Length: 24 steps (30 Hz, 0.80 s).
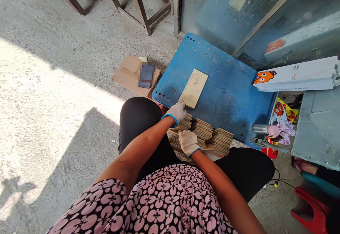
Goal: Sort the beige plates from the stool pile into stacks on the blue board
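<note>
I sit with a blue board across my knees. Both hands wear white gloves. My left hand is closed on the near edge of a pale rectangular slab that lies flat on the board. My right hand is curled, fingers down, on a row of stacked thin wooden pieces at the board's near edge. What its fingers pinch is hidden.
A flattened cardboard box lies on the concrete floor to the left. Wooden stool legs stand behind. At right are a long white box, a metal sheet, colourful packets and a red plastic object.
</note>
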{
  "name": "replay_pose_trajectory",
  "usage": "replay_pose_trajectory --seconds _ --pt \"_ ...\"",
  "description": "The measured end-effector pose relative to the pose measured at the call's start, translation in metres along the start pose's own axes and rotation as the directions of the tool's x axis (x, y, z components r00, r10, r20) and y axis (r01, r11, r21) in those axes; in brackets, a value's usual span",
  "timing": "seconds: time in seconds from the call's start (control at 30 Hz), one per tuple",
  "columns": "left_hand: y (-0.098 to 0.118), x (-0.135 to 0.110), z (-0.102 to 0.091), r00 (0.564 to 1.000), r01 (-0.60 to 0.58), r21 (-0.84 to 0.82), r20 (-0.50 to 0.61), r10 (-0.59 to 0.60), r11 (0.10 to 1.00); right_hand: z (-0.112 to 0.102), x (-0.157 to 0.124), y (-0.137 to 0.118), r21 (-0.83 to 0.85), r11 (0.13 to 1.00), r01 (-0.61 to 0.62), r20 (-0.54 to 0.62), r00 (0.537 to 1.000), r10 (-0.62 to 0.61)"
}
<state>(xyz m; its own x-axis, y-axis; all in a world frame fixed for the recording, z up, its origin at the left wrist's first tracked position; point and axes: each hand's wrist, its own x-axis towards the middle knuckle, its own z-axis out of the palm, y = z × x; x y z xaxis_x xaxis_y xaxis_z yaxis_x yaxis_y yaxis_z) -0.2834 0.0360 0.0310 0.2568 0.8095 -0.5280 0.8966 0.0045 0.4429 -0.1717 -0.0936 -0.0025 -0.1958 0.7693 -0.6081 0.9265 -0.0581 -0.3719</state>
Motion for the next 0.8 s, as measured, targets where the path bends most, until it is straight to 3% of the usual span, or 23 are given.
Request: replay_pose_trajectory --seconds 0.17,0.57,0.8 --pt "-0.004 0.001 0.005 1.0 -0.02 0.034 0.021 0.019 0.999 -0.002 0.005 -0.009 -0.329 0.937 0.118 0.163 0.984 -0.067" --pt "-0.005 -0.001 0.005 0.999 0.019 -0.024 0.031 -0.018 1.0 -0.009 0.009 -0.019 -0.326 0.933 0.155 0.213 0.973 -0.088" --pt "-0.011 0.005 -0.009 0.997 0.076 -0.283 0.047 -0.065 0.956 -0.041 -0.003 -0.016 -0.325 0.939 0.109 0.18 0.982 -0.052"
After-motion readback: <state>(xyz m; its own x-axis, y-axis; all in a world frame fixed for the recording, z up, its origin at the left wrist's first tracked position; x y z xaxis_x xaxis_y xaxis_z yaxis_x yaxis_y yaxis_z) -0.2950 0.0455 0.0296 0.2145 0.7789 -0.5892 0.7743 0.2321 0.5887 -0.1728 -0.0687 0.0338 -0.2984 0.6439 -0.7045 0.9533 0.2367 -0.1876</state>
